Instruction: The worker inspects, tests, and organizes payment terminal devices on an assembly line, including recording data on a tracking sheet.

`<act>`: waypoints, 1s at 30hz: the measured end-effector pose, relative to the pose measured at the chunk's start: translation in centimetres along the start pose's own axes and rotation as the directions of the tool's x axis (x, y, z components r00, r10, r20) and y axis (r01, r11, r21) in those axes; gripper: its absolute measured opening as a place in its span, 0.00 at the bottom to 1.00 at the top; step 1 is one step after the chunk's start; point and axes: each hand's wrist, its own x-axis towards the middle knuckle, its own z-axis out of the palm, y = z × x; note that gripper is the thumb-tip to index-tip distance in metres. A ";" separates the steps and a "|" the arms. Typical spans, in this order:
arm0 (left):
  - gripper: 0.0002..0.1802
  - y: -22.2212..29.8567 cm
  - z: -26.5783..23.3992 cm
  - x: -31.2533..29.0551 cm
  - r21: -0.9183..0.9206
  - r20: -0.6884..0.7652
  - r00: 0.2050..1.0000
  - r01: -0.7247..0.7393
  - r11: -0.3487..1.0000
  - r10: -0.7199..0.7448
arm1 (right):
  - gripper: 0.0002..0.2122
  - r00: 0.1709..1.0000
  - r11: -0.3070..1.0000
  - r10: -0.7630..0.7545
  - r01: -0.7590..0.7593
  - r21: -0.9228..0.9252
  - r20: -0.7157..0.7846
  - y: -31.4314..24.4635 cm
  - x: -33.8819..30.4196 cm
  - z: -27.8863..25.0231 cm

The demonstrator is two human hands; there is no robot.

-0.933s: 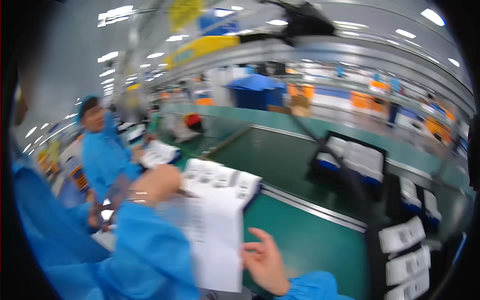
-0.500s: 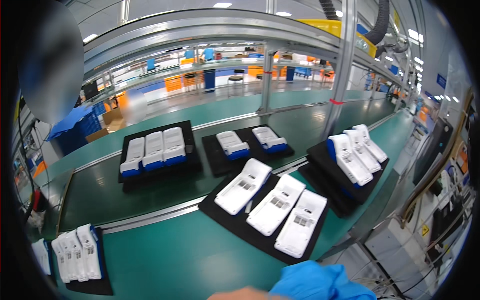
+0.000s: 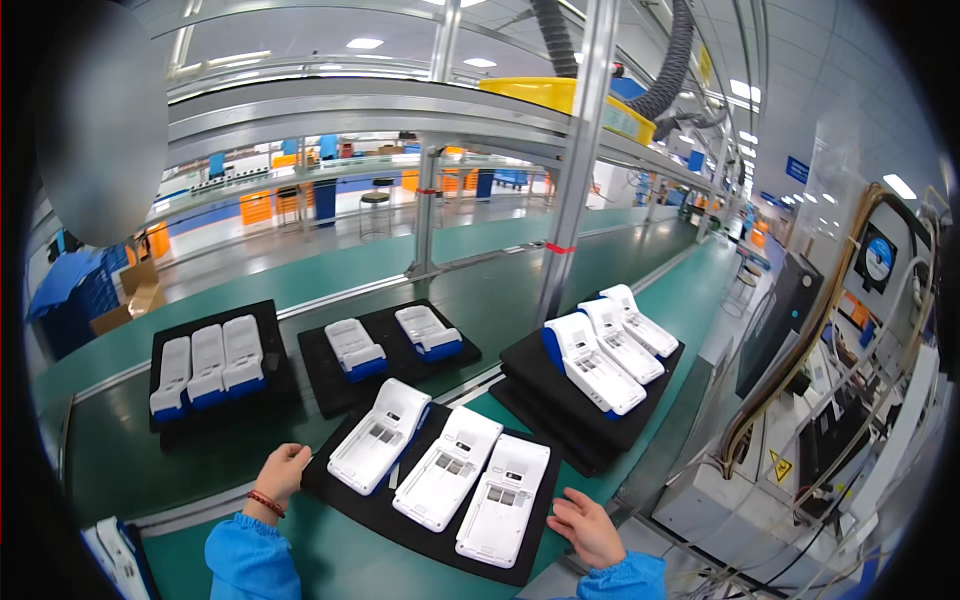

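Mat [image 3: 316, 476] bearing three white casings [image 3: 448, 468] lies between left hand [image 3: 280, 472] and right hand [image 3: 588, 528]

At far left, below the left hand and cut by the edge of view, more white casings [image 3: 118, 562] rest on the green work surface [image 3: 335, 555]. Beyond the left hand, a rear black mat [image 3: 281, 372] carries a row of three casings with blue undersides.

The left hand, a beaded bracelet [image 3: 266, 503] at its wrist, comes up to the near mat's left corner with fingers curled together; whether they pinch the corner or stop just beside it cannot be told. Behind the near mat, between the two hands, a middle mat [image 3: 400, 371] holds only two casings, one fewer than its neighbours.

The near mat itself lies flat, its three casings side by side, slots and recesses facing up. Its filling looks done, matching the other mats of three; any lifting or shifting of it is not yet in evidence. The two-piece mat appears the least filled of those in full view.

At the near mat's right edge, the right hand waits with fingers parted, gripping nothing visible. Beyond that hand, a stack of black mats [image 3: 524, 361] carries three more casings on top, seemingly complete. Farther right stands cabled equipment [image 3: 700, 505].
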 end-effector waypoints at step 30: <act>0.19 -0.3 8.4 -22.1 -0.686 0.434 0.864 0.500 0.528 -0.253 | 0.15 0.835 0.617 0.284 0.217 -0.757 0.471 -1.9 17.4 13.1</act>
